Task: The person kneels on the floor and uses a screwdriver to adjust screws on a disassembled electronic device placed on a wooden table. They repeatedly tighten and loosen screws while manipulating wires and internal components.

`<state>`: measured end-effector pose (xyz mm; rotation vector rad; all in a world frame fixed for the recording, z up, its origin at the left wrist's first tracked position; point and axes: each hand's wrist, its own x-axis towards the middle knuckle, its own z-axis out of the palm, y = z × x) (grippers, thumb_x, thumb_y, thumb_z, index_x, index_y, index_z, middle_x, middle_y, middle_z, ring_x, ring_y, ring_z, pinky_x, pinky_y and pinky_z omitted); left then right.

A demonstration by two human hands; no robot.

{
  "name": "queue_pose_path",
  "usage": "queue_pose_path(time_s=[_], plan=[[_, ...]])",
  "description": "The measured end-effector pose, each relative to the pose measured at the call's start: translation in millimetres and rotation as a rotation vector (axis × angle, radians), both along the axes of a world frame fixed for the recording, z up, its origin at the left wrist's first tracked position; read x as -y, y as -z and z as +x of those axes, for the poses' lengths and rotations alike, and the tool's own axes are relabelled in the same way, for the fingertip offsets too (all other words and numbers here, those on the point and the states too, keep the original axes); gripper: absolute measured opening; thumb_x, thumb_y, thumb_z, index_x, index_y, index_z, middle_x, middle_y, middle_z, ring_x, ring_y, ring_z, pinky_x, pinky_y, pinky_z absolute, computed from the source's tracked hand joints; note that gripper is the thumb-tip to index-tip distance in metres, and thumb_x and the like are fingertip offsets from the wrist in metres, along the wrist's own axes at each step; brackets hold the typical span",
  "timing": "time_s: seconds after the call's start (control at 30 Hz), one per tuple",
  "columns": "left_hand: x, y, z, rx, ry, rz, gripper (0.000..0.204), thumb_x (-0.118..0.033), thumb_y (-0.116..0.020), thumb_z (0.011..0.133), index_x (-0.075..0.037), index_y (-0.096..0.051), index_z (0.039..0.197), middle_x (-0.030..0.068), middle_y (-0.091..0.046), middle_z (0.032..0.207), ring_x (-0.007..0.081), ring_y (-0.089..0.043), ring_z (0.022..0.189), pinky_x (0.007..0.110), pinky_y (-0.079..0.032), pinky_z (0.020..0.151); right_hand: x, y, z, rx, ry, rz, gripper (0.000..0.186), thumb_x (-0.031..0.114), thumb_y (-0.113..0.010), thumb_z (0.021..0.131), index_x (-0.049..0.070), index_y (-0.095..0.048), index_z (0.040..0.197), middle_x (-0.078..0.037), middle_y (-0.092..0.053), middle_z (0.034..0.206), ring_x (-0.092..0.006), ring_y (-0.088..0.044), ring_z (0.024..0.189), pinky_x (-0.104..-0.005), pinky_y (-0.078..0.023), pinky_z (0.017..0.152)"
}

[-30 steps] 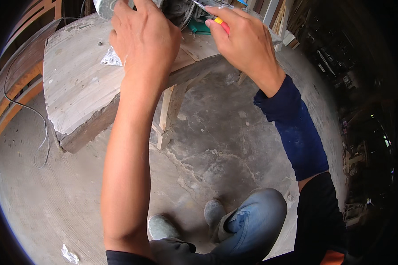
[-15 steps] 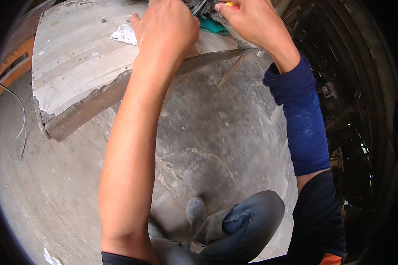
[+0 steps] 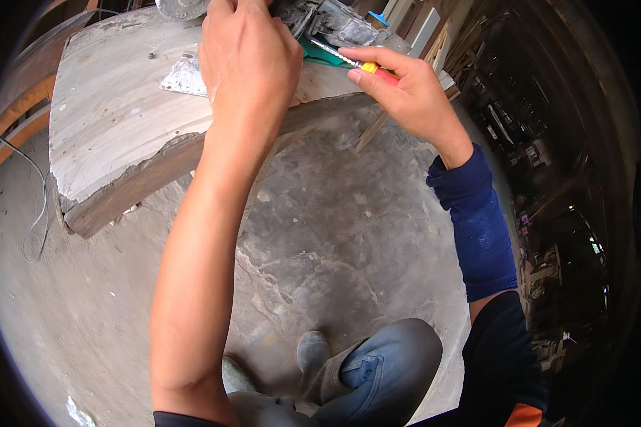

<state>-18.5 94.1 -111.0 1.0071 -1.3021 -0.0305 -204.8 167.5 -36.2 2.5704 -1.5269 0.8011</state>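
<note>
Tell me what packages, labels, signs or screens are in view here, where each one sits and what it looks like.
No packages, labels, signs or screens show clearly.
The left hand grips a grey power tool on the wooden bench.
The right hand holds a red and yellow screwdriver against it.
A flat grey metal scrap lies on the bench.

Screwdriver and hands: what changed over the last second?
The right hand now shows the screwdriver with its metal shaft aimed up-left into the grey power tool. The left hand stays clamped over the tool on the worn wooden bench.
</note>
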Motion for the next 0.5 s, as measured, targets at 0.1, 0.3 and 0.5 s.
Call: queue_pose_path(time_s=[0.1, 0.3, 0.5], plan=[[-4.7, -3.7, -13.5, -0.141, 0.191, 0.132, 0.022, -0.019, -0.069, 0.087, -0.007, -0.075, 0.104, 0.0145, -0.072, 0.093, 0.0254, -0.069, 0.081, 0.034, -0.052, 0.076, -2.9, 30.3, -0.6, 0.163, 0.004, -0.068, 0.028, 0.017, -0.070, 0.090, 0.006, -0.070, 0.116, -0.011, -0.072, 0.090, -0.0182, -0.066, 0.077, -0.0291, -0.052, 0.075], [18.1, -9.5, -35.8, -0.464, 0.348, 0.216, 0.025, -0.016, -0.077, 0.085, 0.001, -0.076, 0.103, 0.0060, -0.073, 0.083, 0.0090, -0.065, 0.070, 0.024, -0.050, 0.061, 5.1, 72.4, 2.7, 0.653, -0.032, 0.013, 0.030, 0.009, -0.070, 0.091, -0.002, -0.068, 0.118, -0.008, -0.072, 0.099, -0.0096, -0.063, 0.085, -0.0242, -0.051, 0.076], [28.1, -18.6, -37.0, -0.536, 0.355, 0.332, 0.030, -0.021, -0.082, 0.082, 0.002, -0.075, 0.099, 0.0062, -0.070, 0.079, 0.0086, -0.061, 0.067, 0.022, -0.047, 0.059, 7.1, 90.9, 1.6, 0.855, -0.064, 0.095, 0.029, 0.009, -0.068, 0.093, -0.001, -0.066, 0.120, -0.001, -0.066, 0.086, -0.0048, -0.055, 0.067, -0.0212, -0.047, 0.059]])
